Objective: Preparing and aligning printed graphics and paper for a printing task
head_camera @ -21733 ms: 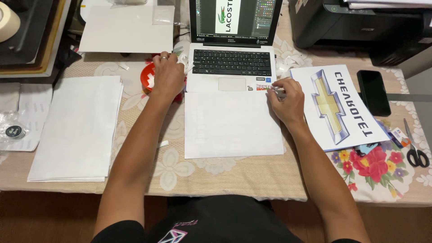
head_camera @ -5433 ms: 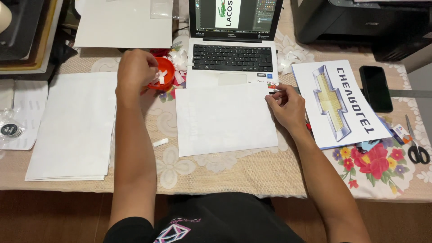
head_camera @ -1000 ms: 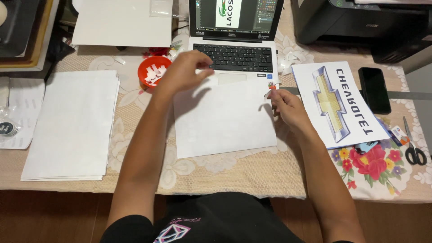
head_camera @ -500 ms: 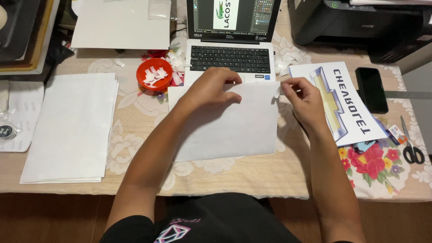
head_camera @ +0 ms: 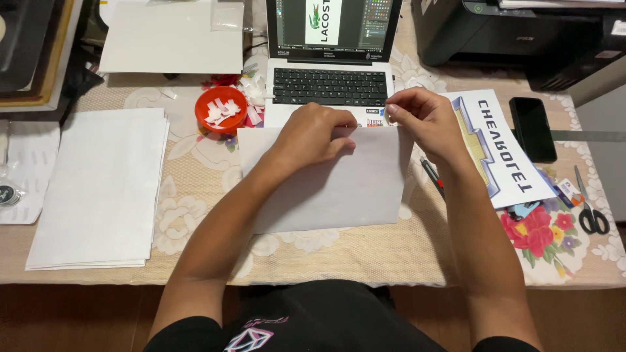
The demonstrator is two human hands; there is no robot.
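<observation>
Step in hand, as judged: positioning or peeling the top edge of the plain white rectangular paper sheet [head_camera: 339, 189]. The sheet lies flat on the lace-patterned tablecloth [head_camera: 365, 257], directly under both hands, with its far edge against the open silver laptop [head_camera: 329, 78].

The left hand [head_camera: 317, 135] rests palm-down on the sheet's upper middle, fingers curled, pressing it in place. The right hand [head_camera: 422, 118] is pinched on the sheet's upper right corner; whether a strip is held between its fingertips cannot be told.

Beyond the left hand stands a round orange dish of white scraps [head_camera: 222, 109]. Right of the right hand lie a printed logo sheet [head_camera: 499, 156] and a black phone [head_camera: 533, 129].

The next move likely calls for steady left-hand pressure and a fine corner grip.
</observation>
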